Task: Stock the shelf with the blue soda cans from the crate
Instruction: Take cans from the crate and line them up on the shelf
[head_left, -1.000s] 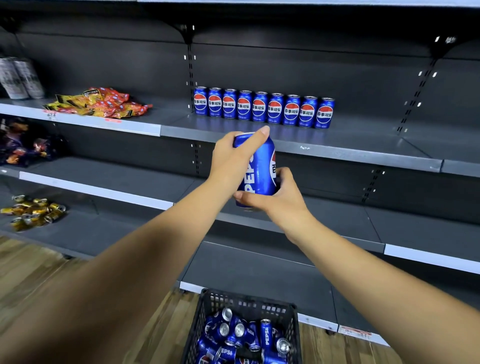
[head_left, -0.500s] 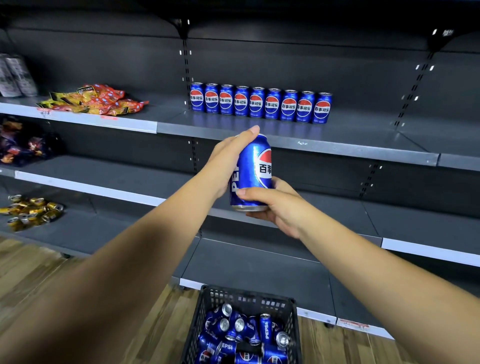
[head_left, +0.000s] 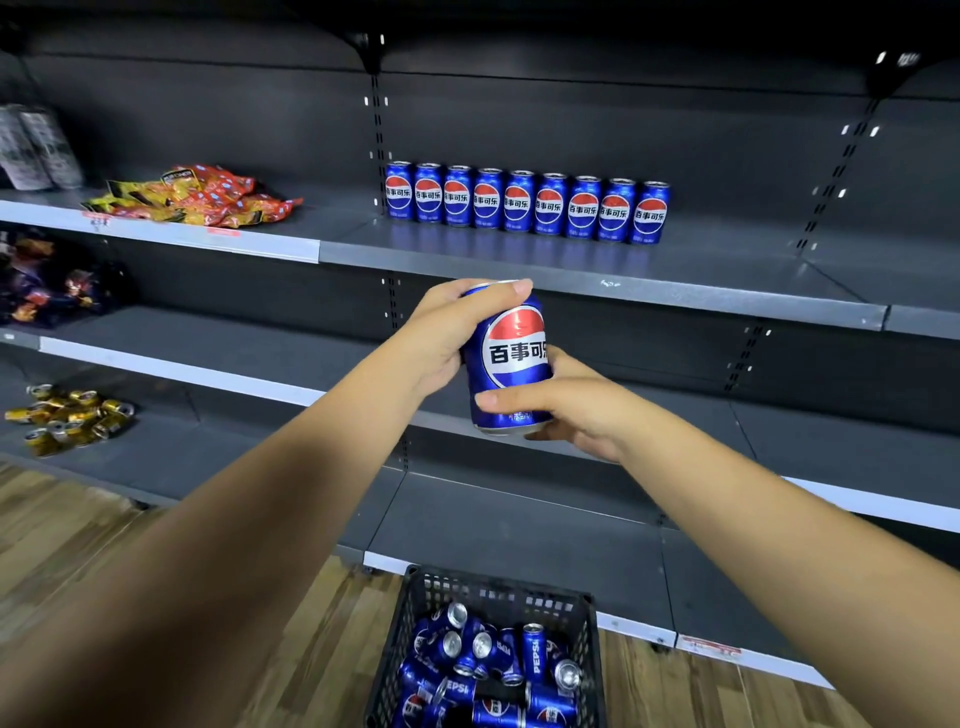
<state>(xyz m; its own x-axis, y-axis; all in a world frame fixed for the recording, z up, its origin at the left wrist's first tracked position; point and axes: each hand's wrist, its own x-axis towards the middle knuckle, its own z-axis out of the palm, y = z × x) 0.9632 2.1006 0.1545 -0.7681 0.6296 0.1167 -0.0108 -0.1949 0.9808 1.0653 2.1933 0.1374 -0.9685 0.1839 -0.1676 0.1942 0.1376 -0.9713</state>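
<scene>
both hands, left hand (head_left: 441, 332) and right hand (head_left: 574, 415), grip one pepsi can (head_left: 509, 358) upright, logo forward, below the shelf (head_left: 597, 280); next it needs lifting beside the can row (head_left: 527, 203).

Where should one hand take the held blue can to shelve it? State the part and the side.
Take the blue Pepsi can round its mid-body from the right, as the right hand nearly does. It stands upright, logo facing the camera, so a side grip probably leaves the base free to set down beside the row of cans.
</scene>
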